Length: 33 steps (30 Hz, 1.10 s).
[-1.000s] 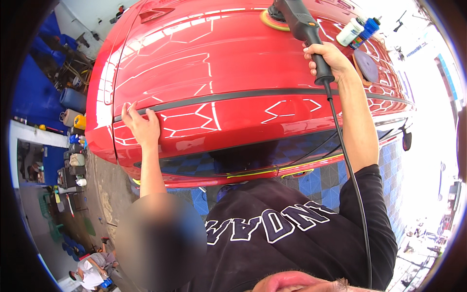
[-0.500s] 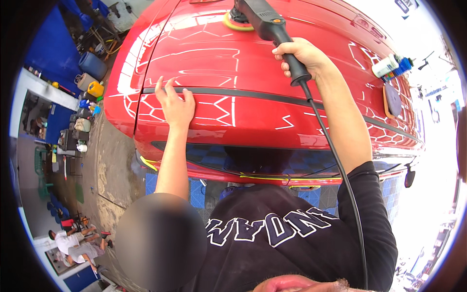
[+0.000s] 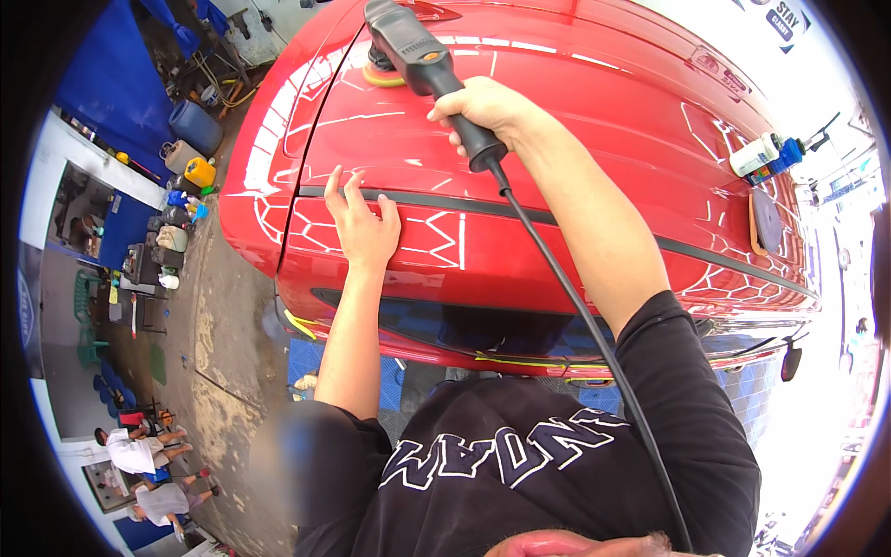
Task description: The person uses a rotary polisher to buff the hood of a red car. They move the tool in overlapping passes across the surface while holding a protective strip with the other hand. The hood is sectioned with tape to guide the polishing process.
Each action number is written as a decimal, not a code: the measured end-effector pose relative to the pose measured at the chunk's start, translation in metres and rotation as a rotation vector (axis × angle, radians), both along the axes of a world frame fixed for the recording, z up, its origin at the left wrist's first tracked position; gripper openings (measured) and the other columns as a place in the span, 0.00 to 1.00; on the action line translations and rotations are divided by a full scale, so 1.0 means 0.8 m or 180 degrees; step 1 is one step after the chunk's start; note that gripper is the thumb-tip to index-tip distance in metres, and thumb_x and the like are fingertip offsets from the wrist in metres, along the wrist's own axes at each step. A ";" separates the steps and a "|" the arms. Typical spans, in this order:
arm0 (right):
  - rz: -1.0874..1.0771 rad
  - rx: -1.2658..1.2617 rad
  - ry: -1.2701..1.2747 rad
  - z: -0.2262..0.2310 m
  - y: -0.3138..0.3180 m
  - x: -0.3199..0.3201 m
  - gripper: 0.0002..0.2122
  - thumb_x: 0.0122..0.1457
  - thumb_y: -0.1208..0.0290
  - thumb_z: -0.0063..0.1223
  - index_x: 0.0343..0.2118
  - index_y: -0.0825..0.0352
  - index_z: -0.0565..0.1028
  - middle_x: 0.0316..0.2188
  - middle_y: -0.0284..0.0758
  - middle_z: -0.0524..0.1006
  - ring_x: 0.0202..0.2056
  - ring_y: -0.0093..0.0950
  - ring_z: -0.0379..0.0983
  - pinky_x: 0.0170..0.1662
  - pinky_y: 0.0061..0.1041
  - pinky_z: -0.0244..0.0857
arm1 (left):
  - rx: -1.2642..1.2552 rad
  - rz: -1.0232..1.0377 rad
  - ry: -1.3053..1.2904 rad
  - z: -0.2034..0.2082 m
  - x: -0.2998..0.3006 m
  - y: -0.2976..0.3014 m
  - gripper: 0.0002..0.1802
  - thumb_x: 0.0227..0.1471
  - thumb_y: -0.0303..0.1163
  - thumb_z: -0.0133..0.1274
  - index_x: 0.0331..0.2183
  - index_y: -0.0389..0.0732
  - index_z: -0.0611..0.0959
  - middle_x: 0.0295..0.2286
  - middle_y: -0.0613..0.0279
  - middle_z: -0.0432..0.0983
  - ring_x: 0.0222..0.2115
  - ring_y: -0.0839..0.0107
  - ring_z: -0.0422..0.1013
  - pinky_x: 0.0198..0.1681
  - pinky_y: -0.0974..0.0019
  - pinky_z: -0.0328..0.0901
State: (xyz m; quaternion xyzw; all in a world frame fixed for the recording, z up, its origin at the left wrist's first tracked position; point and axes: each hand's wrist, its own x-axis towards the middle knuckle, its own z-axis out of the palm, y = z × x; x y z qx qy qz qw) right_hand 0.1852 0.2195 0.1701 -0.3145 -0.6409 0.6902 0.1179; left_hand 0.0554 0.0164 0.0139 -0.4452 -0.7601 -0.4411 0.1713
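My right hand is wrapped round the handle of a black car polisher. The polisher's yellow-edged pad rests on the glossy red car roof. From the handle's end, a black power cord runs down past my right arm. My left hand lies on the roof's edge by the black trim strip, fingers spread, holding nothing. Ceiling lights reflect in the paint around it.
A white bottle, a blue-topped bottle and a dark flat pad sit at the roof's right end. Jugs and a blue barrel stand on the floor at left. Two people sit at lower left.
My right hand has swept the polisher leftward across the roof, and the cord followed. My left hand stays at the same place by the trim strip. The view has shifted slightly.
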 end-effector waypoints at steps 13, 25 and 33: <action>-0.0148 -0.0099 0.0055 0.001 0.027 0.113 0.10 0.56 0.74 0.64 0.33 0.69 0.73 0.25 0.35 0.76 0.19 0.23 0.74 0.17 0.27 0.71 | -0.0013 0.0075 0.0065 0.001 0.003 -0.001 0.26 0.53 0.24 0.58 0.55 0.33 0.76 0.64 0.42 0.57 0.59 0.46 0.64 0.47 0.59 0.73; -0.0646 0.0098 -0.0053 0.003 0.045 0.272 0.10 0.56 0.72 0.64 0.35 0.68 0.72 0.26 0.33 0.75 0.19 0.20 0.75 0.18 0.24 0.73 | -0.0107 0.0212 0.0180 -0.005 0.000 0.000 0.26 0.53 0.24 0.57 0.55 0.33 0.75 0.63 0.41 0.58 0.64 0.40 0.58 0.65 0.43 0.62; -0.1136 0.0140 -0.0046 -0.002 0.067 0.375 0.11 0.57 0.73 0.64 0.38 0.68 0.73 0.26 0.33 0.75 0.20 0.22 0.74 0.19 0.26 0.73 | -0.0207 0.0210 0.0165 -0.004 0.005 0.003 0.26 0.56 0.25 0.56 0.56 0.35 0.75 0.64 0.42 0.57 0.65 0.41 0.58 0.65 0.46 0.62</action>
